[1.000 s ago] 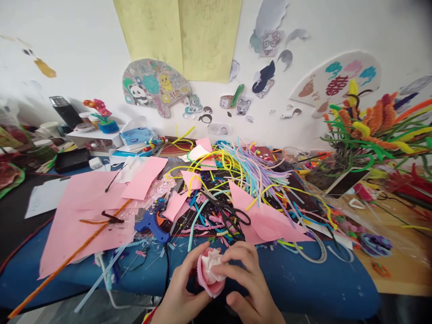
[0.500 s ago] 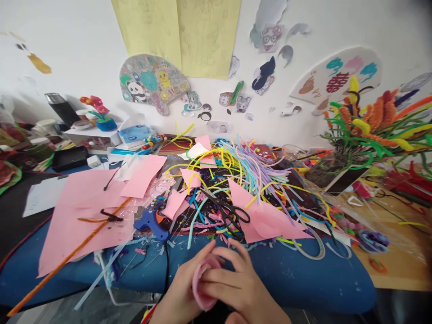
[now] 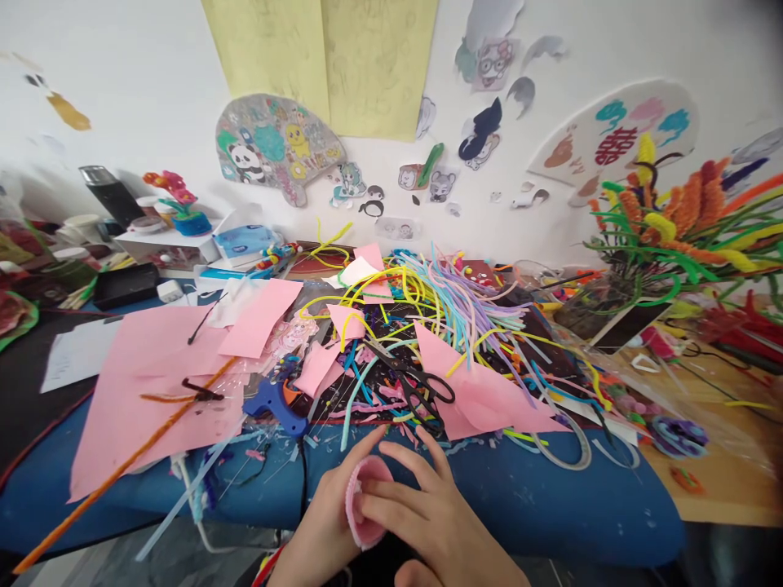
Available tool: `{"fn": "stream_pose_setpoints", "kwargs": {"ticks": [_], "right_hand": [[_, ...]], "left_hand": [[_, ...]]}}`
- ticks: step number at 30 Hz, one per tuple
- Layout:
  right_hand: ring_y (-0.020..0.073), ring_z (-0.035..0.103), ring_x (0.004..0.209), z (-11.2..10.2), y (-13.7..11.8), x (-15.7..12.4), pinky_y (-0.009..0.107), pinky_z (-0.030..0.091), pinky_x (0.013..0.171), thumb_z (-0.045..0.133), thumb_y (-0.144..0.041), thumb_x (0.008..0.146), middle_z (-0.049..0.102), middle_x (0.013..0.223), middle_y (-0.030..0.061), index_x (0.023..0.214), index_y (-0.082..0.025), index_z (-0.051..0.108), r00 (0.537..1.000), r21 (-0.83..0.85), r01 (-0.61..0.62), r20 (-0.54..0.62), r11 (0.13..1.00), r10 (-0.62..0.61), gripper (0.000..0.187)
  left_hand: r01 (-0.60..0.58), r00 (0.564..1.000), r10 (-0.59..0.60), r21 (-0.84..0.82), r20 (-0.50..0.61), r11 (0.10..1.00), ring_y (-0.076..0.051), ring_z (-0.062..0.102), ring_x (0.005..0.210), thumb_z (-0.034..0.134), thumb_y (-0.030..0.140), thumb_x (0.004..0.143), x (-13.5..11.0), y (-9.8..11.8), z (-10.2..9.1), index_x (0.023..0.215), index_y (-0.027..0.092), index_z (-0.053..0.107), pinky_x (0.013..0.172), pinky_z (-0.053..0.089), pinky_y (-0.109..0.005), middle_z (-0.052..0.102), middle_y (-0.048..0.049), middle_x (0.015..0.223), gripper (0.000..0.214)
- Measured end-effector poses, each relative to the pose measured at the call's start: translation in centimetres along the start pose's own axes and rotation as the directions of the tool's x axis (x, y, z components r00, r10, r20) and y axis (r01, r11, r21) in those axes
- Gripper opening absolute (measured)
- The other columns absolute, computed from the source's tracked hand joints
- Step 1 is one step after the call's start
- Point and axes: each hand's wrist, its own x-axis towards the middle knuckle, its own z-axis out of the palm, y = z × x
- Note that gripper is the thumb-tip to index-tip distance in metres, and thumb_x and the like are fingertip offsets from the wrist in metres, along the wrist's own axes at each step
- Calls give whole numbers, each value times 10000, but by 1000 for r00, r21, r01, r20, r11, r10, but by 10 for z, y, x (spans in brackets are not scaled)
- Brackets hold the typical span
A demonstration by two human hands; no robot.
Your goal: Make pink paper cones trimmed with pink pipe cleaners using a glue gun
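Both hands meet at the bottom centre, just in front of the blue table edge (image 3: 550, 522). My left hand (image 3: 318, 530) cups a small pink rolled piece of soft craft material (image 3: 360, 497) from the left, thumb up along it. My right hand (image 3: 428, 522) lies over it from the right, fingers pressed onto the pink piece. Black scissors (image 3: 422, 390) and a blue glue gun (image 3: 275, 399) lie just beyond the hands.
Pink paper sheets (image 3: 147, 391) cover the left of the table. A tangle of coloured pipe cleaners (image 3: 453, 310) fills the middle. A pipe-cleaner bouquet (image 3: 679, 220) stands at the right. Boxes and a black flask (image 3: 107, 194) stand at back left. An orange pipe cleaner (image 3: 122, 473) runs diagonally.
The pink piece showed a white crumpled centre a second ago; now my right fingers cover it and only the pink outside shows. Both hands have dropped slightly lower in view.
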Motion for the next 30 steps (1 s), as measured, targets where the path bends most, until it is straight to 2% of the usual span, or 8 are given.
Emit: {"fn": "stream_pose_setpoints", "kwargs": {"ticks": [4,8,12,17,20,25,28,30], "right_hand": [[348,437,1332,-4,-3,2,674,103,1161,224,-631,982,687,1260,58,1261,-279,603,996,-19,-3,87,1000,4,588],[346,486,1264,-7,-7,6,676,172,1144,211,-544,1022,726,1126,52,1086,-248,676,992,-4,-40,115,999,41,555],[326,514,1216,-10,-8,6,648,187,1158,231,-531,1023,723,1119,83,1135,-197,633,991,44,-87,101,995,82,535],[333,521,1166,-6,-7,7,676,235,1131,431,-317,996,718,1099,72,1126,-213,652,990,-10,-86,108,996,86,276],[326,543,1087,-5,-8,7,668,298,1104,499,-284,963,707,1080,82,1036,-217,695,994,-64,-62,82,996,67,220],[283,545,1027,-6,-8,6,634,255,1143,511,-295,962,740,1020,18,1064,-283,686,997,-36,-31,74,999,34,202],[291,547,1065,-4,-7,5,633,252,1142,516,-283,958,744,1000,22,980,-263,703,998,-29,-39,55,999,41,189],[306,540,1103,-2,-5,4,649,227,1143,520,-286,958,744,1029,28,1043,-257,693,998,-1,-51,46,999,51,195]], "left_hand": [[21,999,-21,-9,43,1000,-136,671,699,663,78,694,-1,-2,-2,1467,235,371,657,519,-206,728,29,874,841],[34,995,-35,10,91,999,-140,681,719,626,70,711,-1,-2,0,1493,220,339,673,517,-208,738,16,903,846],[36,994,-36,7,104,999,-143,685,707,630,108,733,1,5,1,1497,175,336,675,519,-212,742,-2,899,821],[59,989,-62,21,137,998,-169,711,797,618,115,743,2,7,-1,1510,166,324,738,529,-222,756,-35,984,823],[54,986,-58,30,160,998,-186,720,883,603,122,758,3,6,-1,1514,191,322,781,526,-225,760,-48,1063,809],[22,989,-35,91,142,996,-152,706,719,600,94,729,4,4,-1,1509,214,338,667,512,-191,765,5,899,831],[6,987,-19,83,162,997,-163,714,759,589,84,728,4,1,0,1516,226,317,689,518,-203,763,3,909,846],[39,990,-45,47,132,998,-174,717,771,611,99,732,2,-1,2,1497,228,344,712,533,-223,760,-2,911,820]]}}
